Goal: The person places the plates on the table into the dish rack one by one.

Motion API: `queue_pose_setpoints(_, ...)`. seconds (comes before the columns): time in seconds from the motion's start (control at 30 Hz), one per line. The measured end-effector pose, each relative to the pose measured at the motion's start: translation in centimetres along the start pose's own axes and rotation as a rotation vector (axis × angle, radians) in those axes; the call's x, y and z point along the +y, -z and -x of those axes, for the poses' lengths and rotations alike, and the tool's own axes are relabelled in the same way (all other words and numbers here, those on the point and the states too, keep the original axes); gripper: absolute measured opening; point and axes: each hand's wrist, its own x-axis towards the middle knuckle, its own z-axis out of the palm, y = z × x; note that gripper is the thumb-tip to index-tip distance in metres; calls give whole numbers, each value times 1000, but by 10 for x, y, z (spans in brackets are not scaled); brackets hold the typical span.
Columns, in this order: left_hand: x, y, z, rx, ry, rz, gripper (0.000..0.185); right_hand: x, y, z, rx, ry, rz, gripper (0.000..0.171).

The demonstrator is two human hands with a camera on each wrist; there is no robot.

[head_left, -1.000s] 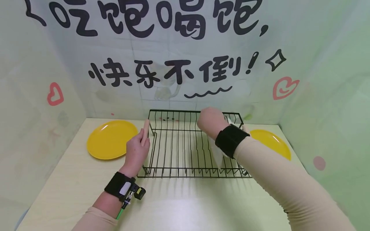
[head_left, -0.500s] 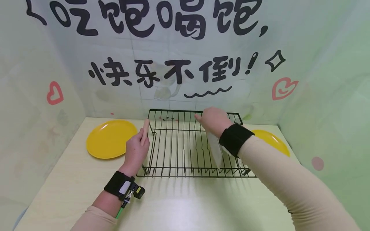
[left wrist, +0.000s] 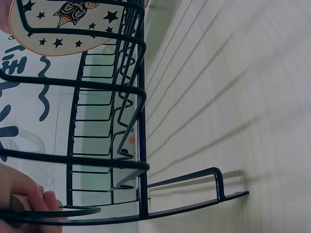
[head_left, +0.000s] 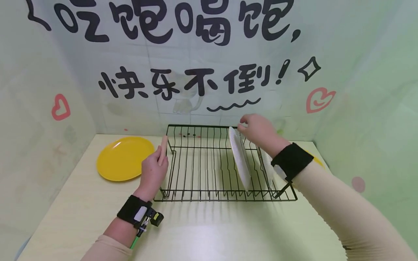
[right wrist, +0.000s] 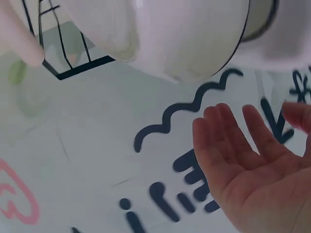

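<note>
The white plate (head_left: 239, 159) is seen standing on edge in the right part of the black wire rack (head_left: 196, 170), slotted between the wires, with the right hand (head_left: 259, 131) just above and behind its top rim. In the right wrist view the fingers (right wrist: 228, 141) are spread and straight, holding nothing; whether a fingertip touches the rim cannot be told. The left hand (head_left: 153, 170) is set against the rack's left end, its fingers curled round a wooden handle (head_left: 163, 149) there, so the rack is braced against sliding on the worktop (head_left: 202, 232). For the step to be done well, the plate should be seated fully down between two wires before the hand is lifted clear, the lift should be made straight up so the rim is not nudged sideways, and the brace on the handle should be kept until the plate is seen to stand alone. The plate's faces are turned left and right, with a slight lean of the top toward the left; its edge line is run from the near side of the rack to the far side. A yellow plate (head_left: 125, 157) lies flat on the worktop left of the rack.
</note>
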Motion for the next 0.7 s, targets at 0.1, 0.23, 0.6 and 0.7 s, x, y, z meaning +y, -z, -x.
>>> queue_pose_setpoints(0.1,0,0,1,-2,8,4,52,15,7,6,-10,-29,-105,42)
queue_pose_setpoints(0.23,0,0,1,-5,13,11,53,36,11,20,51,-41,-223,42)
queue_pose_setpoints(0.6,-2,-1,1,-8,-5,6,52,103,-16,59,23,-188,-444,56)
queue_pose_setpoints(0.7,-1,0,0,-5,-12,-1,52,117,-29,63,-89,-266,-457,67)
